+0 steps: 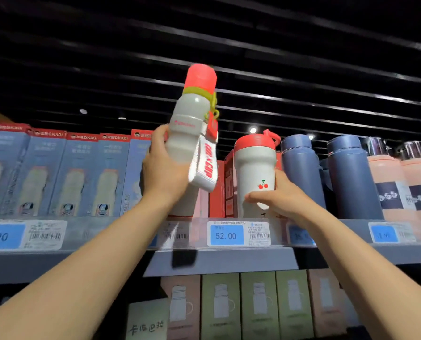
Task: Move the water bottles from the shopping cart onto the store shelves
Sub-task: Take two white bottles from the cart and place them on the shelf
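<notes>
Reaching up to the top shelf [229, 260] with both arms, the person has a bottle in each hand. Up goes the left hand [164, 169], fingers and thumb wrapped round the lower body of a tall white bottle [188, 123], which is held in the air and tilted, its top leaning to the right. That bottle carries a coral-red cap [201, 78], a yellow-green ring under the cap, and a white strap [204, 165] with red lettering hanging down its right side beside the hand. Over on the other side, the right hand [281, 197] grips the lower part of a shorter white cup [255, 173], fingers curled across its front just under a small cherry print, thumb up along the right side. The cup stands upright with a red lid [253, 142] and a loop at the lid's right; whether its base is touching the shelf I cannot tell, since the hand and the shelf lip cover it. Just beside the cup to the right stand dark blue bottles [302, 173], then peach-coloured ones [395, 182] further right. Left of the tall bottle runs a row of blue boxes [57, 175] with red tops. Behind the two bottles sit red boxes [216, 192]. Along the shelf edge a blue price tag [226, 235] reads 52.00, right below the cup. On the shelf underneath, pale green and pink boxes [239, 305] stand side by side.
</notes>
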A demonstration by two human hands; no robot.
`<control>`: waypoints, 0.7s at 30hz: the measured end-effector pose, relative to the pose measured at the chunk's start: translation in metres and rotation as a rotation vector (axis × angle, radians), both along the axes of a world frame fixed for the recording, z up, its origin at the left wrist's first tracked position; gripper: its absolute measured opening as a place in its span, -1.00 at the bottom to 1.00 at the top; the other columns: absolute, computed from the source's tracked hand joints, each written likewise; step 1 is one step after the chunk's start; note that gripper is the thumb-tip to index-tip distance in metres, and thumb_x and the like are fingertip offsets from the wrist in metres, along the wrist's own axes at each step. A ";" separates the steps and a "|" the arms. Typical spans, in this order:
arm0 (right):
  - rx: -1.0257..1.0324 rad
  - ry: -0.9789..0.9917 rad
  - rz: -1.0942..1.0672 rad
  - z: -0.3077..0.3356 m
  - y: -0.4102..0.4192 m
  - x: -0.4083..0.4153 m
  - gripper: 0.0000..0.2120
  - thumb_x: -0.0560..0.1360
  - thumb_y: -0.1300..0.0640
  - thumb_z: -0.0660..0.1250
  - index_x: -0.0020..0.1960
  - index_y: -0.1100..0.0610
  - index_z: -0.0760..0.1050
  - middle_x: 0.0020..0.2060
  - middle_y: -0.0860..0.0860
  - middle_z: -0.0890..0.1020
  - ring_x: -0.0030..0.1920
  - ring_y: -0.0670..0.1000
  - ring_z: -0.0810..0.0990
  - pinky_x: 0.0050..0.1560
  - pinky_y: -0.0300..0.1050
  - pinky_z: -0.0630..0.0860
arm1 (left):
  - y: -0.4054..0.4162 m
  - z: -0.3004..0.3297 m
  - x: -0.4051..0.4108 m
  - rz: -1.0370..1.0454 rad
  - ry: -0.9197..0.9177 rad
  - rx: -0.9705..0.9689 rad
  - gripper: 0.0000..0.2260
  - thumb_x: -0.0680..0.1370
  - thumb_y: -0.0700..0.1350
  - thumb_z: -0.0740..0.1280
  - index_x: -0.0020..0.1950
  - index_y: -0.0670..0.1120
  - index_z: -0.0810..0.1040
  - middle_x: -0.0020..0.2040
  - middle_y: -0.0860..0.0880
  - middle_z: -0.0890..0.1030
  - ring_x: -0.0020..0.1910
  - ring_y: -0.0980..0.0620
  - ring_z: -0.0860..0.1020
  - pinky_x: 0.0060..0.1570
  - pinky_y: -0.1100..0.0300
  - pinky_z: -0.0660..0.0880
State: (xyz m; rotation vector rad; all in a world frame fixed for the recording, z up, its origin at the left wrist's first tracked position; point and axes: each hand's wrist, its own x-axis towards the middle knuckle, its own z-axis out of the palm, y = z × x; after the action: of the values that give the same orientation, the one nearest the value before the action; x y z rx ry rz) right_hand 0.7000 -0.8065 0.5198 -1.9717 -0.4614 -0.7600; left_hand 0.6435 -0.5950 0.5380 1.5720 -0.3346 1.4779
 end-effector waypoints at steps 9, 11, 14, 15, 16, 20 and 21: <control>-0.101 -0.646 -0.394 -0.012 0.009 -0.042 -0.48 0.43 0.17 0.30 0.38 0.07 0.32 0.17 0.09 0.52 0.18 0.16 0.45 0.07 0.01 0.39 | -0.021 -0.011 0.006 -0.016 0.263 -0.021 -0.25 0.29 0.08 0.58 0.34 0.04 0.23 0.19 -0.08 0.46 0.08 -0.15 0.51 0.09 -0.08 0.51; -0.054 -0.703 -0.271 -0.003 0.029 -0.061 -0.56 0.47 0.16 0.27 0.34 0.08 0.37 0.15 0.08 0.54 0.17 0.15 0.47 0.04 -0.06 0.36 | -0.020 -0.010 0.006 -0.002 0.285 -0.008 -0.24 0.31 0.08 0.56 0.35 0.03 0.21 0.19 -0.08 0.45 0.10 -0.15 0.50 0.09 -0.07 0.50; -0.109 -0.488 -0.098 0.019 0.073 -0.072 -0.51 0.50 -0.05 0.30 0.36 0.09 0.30 0.13 0.07 0.55 0.13 0.12 0.51 -0.09 -0.15 0.30 | -0.018 -0.009 0.006 -0.010 0.277 -0.007 -0.33 0.40 -0.02 0.50 0.38 0.03 0.20 0.22 -0.11 0.46 0.11 -0.16 0.50 0.08 -0.07 0.51; -0.106 -0.434 -0.063 0.026 0.088 -0.070 -0.46 0.48 -0.11 0.31 0.35 0.10 0.28 0.11 0.08 0.55 0.11 0.13 0.52 -0.11 -0.13 0.32 | -0.016 -0.009 0.007 0.000 0.253 0.007 -0.39 0.45 -0.09 0.44 0.39 0.02 0.19 0.23 -0.12 0.45 0.13 -0.16 0.49 0.08 -0.06 0.49; -0.073 -0.398 -0.041 0.030 0.100 -0.067 -0.41 0.45 -0.16 0.34 0.34 0.11 0.27 0.10 0.09 0.56 0.09 0.14 0.54 -0.12 -0.11 0.35 | -0.015 -0.010 0.007 0.013 0.225 0.025 -0.44 0.48 -0.14 0.39 0.39 0.01 0.19 0.24 -0.12 0.44 0.15 -0.15 0.47 0.07 -0.04 0.48; 0.135 -0.367 -0.028 0.036 0.118 -0.059 -0.25 0.30 -0.17 0.47 0.32 0.09 0.20 0.07 0.08 0.54 0.03 0.15 0.56 -0.09 -0.06 0.48 | -0.013 -0.016 0.005 0.012 0.142 0.136 -0.41 0.47 -0.14 0.40 0.40 0.03 0.17 0.26 -0.07 0.40 0.20 -0.09 0.40 0.17 -0.05 0.43; 0.166 -0.359 -0.014 0.037 0.118 -0.058 -0.24 0.28 -0.14 0.50 0.31 0.09 0.21 0.05 0.07 0.55 0.02 0.14 0.57 -0.06 -0.03 0.52 | -0.010 -0.018 0.003 -0.005 0.161 0.174 -0.33 0.43 -0.17 0.45 0.42 0.04 0.16 0.26 -0.04 0.38 0.21 -0.07 0.39 0.19 -0.03 0.41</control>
State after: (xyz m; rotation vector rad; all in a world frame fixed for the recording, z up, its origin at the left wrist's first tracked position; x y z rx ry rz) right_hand 0.6423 -0.6887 0.5566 -1.6900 -0.5765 -1.1321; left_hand 0.6466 -0.6055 0.5200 1.8143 -0.3816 1.3373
